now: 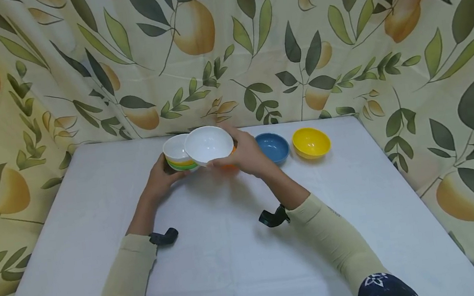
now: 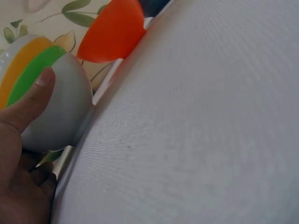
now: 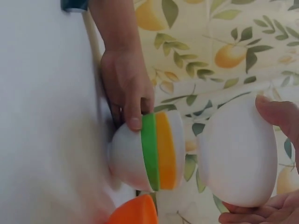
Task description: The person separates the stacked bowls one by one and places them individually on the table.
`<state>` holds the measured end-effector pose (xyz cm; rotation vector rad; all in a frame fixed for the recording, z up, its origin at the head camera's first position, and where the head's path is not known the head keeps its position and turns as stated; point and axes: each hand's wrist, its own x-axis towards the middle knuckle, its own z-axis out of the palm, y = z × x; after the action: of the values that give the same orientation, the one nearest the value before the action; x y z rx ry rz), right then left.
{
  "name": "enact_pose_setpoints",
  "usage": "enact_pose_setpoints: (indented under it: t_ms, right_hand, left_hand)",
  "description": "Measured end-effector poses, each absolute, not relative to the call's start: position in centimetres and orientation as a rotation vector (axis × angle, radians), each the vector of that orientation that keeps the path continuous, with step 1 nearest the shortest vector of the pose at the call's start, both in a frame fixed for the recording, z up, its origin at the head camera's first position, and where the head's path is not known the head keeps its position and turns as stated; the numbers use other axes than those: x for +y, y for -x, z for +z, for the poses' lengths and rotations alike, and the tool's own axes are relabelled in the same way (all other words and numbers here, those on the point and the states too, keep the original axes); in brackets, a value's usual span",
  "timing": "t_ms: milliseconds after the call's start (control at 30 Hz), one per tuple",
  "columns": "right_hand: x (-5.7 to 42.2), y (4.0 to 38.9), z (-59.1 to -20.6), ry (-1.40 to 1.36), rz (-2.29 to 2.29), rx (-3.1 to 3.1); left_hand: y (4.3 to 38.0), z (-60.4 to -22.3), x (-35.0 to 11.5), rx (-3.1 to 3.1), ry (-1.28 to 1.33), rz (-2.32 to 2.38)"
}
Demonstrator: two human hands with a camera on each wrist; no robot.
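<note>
My left hand (image 1: 158,180) holds the side of a stack of nested bowls (image 2: 70,102) standing on the table. The stack has a white bowl at the bottom, then green and yellow rims, and a white one on top. In the left wrist view my thumb (image 2: 35,98) presses against its side. My right hand (image 1: 247,152) grips a separate white bowl (image 1: 208,144) by its rim, thumb on one side and fingers on the other. In the right wrist view this white bowl (image 3: 240,151) is raised just above the stack, apart from it.
An orange bowl (image 2: 114,32) stands on the table beside the stack, mostly hidden by the white bowl in the head view. Farther right are a blue bowl (image 1: 273,148) and a yellow bowl (image 1: 312,142). A patterned curtain (image 1: 250,42) hangs behind the white-covered table (image 1: 228,257).
</note>
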<state>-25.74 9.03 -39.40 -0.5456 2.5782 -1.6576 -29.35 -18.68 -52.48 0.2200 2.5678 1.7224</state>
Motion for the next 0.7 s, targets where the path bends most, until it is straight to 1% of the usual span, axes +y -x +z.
enact_pose_setpoints:
  t_ms: [333,700]
  right_hand:
    - [10.1,23.6,-41.0,0.495,-1.599,2.57]
    - [10.0,22.2,-42.8,0.434,-1.506,2.592]
  left_hand:
    - [29.2,-52.4,-18.8,2.551,-0.21,1.725]
    - [29.2,-52.1,-18.7,2.561,-0.205,1.717]
